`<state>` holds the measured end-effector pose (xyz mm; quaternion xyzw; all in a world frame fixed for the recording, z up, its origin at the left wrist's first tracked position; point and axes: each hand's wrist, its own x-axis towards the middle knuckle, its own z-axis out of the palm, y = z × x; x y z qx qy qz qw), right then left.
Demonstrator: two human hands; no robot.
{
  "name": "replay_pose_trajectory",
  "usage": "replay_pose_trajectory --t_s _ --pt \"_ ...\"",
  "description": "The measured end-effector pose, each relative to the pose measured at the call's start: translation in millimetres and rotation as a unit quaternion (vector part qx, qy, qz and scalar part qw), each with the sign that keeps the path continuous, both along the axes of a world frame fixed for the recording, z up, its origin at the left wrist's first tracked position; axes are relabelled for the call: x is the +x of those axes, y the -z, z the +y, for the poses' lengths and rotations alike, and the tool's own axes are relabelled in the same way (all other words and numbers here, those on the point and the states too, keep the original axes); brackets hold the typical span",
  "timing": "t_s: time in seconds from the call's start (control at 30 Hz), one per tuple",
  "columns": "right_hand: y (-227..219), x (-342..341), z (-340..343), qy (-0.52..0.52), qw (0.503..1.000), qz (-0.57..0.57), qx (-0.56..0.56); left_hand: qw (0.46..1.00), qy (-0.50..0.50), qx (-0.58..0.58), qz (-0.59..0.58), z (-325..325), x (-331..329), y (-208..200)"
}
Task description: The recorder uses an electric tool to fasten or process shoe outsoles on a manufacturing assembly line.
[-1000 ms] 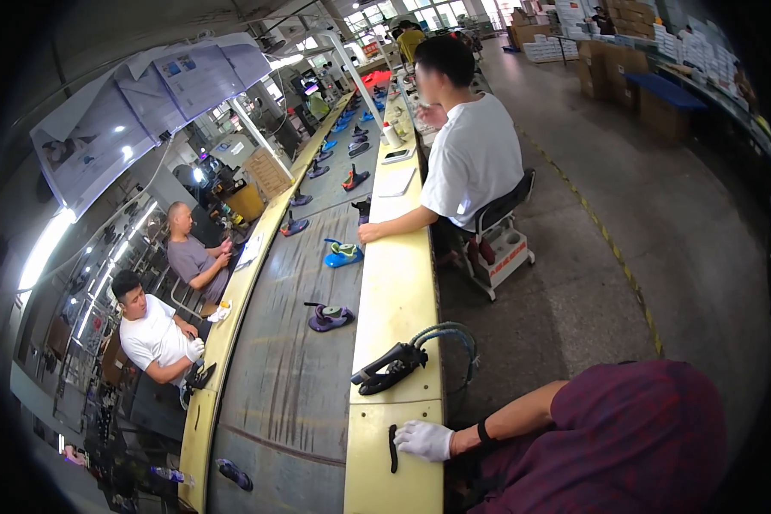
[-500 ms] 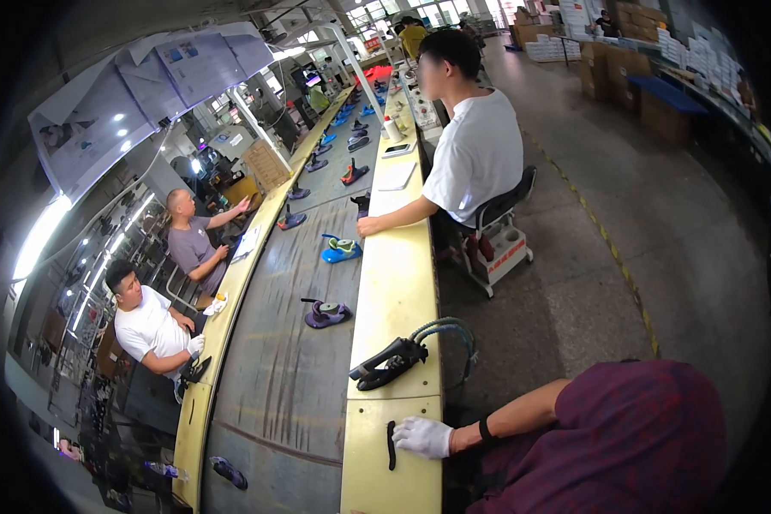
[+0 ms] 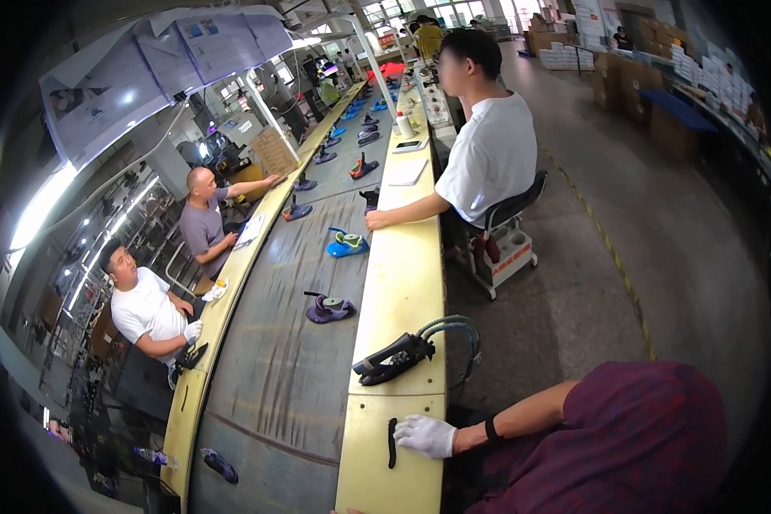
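My right hand (image 3: 426, 436), in a white glove, rests on the yellow bench top (image 3: 368, 480) at the lower right. Its fingers lie outstretched toward a narrow black strip (image 3: 391, 444), with the fingertips beside or just touching it; nothing shows in the grasp. Just beyond sits a black device (image 3: 394, 358) with bluish-grey hoses curving off its right end. Of my left hand (image 3: 348, 511) there seems to be only a sliver of bare skin at the bottom edge, so its fingers are hidden.
A grey conveyor belt (image 3: 274, 343) runs alongside, carrying several shoes, among them a purple one (image 3: 331, 308) and a blue one (image 3: 348, 243). A person in a white shirt (image 3: 493, 154) sits farther along my side. Two people (image 3: 150, 308) sit across the belt.
The view has shifted slightly. Across the belt, the person in grey now reaches lower toward the bench, and the one in white has raised their head. My right hand stays beside the strip.
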<state>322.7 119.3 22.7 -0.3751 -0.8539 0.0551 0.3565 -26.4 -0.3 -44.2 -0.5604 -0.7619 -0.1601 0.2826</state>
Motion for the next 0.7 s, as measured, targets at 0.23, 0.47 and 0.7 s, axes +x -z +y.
replay_pose_trajectory --t_s 0.23,0.47,0.7 --pt "-2.6 -0.5 -0.1 -0.014 1.0 0.0 -0.024 0.998 -0.001 -0.034 -0.047 -4.6 13.8 -31.9" --pt "-0.8 -1.1 0.0 -0.013 1.0 0.002 -0.028 0.998 -0.006 -0.03 -0.062 -2.2 14.8 -32.8" --pt "1.2 -0.8 -0.8 -0.011 1.0 0.009 -0.018 0.999 0.005 -0.032 -0.035 -7.7 4.2 -15.3"
